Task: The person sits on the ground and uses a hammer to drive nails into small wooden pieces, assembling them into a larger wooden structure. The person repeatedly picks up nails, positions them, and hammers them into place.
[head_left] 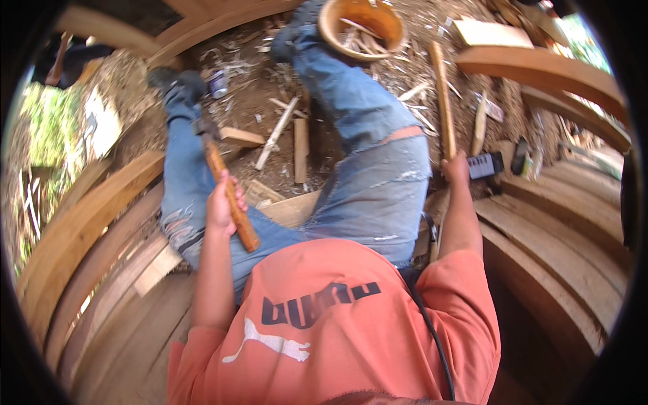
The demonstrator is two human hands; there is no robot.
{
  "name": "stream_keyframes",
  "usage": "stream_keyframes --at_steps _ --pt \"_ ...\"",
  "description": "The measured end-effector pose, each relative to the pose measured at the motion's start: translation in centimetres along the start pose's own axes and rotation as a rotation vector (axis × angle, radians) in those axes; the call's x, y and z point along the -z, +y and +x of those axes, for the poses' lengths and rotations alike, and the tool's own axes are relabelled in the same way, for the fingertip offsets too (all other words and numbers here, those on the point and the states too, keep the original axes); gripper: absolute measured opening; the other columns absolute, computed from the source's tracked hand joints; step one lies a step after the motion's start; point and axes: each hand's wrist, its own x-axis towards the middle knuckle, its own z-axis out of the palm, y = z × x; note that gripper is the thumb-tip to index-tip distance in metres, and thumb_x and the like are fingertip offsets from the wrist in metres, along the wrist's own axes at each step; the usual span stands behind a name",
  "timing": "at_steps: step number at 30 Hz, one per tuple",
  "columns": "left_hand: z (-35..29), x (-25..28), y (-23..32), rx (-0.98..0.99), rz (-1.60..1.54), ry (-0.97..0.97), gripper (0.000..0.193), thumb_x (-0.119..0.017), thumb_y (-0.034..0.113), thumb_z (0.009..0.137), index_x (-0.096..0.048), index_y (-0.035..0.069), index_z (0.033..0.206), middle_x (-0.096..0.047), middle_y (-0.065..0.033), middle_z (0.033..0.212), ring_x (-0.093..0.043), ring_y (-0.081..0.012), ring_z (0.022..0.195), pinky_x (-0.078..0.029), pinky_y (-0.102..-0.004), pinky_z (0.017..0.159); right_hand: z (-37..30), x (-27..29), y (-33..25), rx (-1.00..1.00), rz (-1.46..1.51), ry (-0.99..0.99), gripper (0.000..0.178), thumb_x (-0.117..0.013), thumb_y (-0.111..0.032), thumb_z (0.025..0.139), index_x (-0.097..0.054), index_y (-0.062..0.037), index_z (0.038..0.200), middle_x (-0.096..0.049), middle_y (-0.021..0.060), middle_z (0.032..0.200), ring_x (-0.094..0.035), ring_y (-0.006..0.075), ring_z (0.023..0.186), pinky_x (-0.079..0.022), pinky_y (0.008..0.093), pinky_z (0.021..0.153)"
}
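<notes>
My left hand (221, 204) is closed round the wooden handle of a hammer (217, 162). Its dark metal head points away from me, over my left shin. Out to the right, my right hand (456, 169) is closed at the near end of a long pale wooden stick (442, 101), which reaches forward along the ground. Whether the stick carries on beneath the hand is hard to see. Just right of that hand lies a dark, flat rectangular object (486, 165) with a light face.
An orange-brown bucket (363, 28) holding wood pieces stands by my right foot. Wood offcuts (277, 133) and shavings litter the dirt between my legs, near a small purple-and-white container (217, 84). Curved planks (94, 209) rise at left; stacked boards (553, 229) lie at right.
</notes>
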Motion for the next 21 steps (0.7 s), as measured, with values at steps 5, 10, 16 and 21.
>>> stream_keyframes --at_steps 5,10,16,21 --pt "0.4 -1.4 0.9 -0.015 0.050 -0.021 0.045 -0.060 0.056 0.114 -0.056 0.011 0.111 -0.055 0.0005 0.076 -0.054 -0.0105 0.059 -0.048 -0.0303 0.056 1.4 -2.7 4.1 -0.021 0.705 -0.316 0.027 -0.066 -0.020 0.095 -0.073 -0.0053 0.116 -0.067 0.0018 0.083 -0.063 0.0161 0.067 -0.050 0.0350 0.059" --pt "0.7 -1.5 0.2 -0.035 0.043 -0.038 0.045 -0.060 0.057 0.114 -0.056 0.012 0.110 -0.055 0.0015 0.076 -0.054 -0.0102 0.061 -0.050 -0.0307 0.059 -0.6 1.0 2.6 -0.095 0.992 -0.613 0.017 -0.067 -0.026 0.101 -0.066 -0.0088 0.102 -0.063 0.0033 0.083 -0.059 0.0182 0.065 -0.047 0.0363 0.057" --pt "0.6 -2.3 -0.4 -0.040 0.045 -0.064 0.046 -0.062 0.057 0.113 -0.056 0.012 0.111 -0.055 0.0038 0.076 -0.052 -0.0076 0.059 -0.048 -0.0283 0.056 -7.9 7.1 -1.6 0.015 0.796 -0.179 0.020 -0.075 -0.021 0.106 -0.067 -0.0035 0.109 -0.066 0.0043 0.080 -0.063 0.0178 0.058 -0.053 0.0353 0.052" --pt "0.7 -3.5 -1.8 -0.112 0.083 -0.046 0.044 -0.064 0.055 0.112 -0.057 0.013 0.105 -0.056 0.0032 0.076 -0.052 -0.0078 0.055 -0.046 -0.0284 0.049 -18.9 14.2 -7.6 0.308 0.574 0.131 0.018 -0.077 -0.012 0.103 -0.069 -0.0006 0.114 -0.070 0.0050 0.083 -0.066 0.0150 0.063 -0.053 0.0344 0.057"
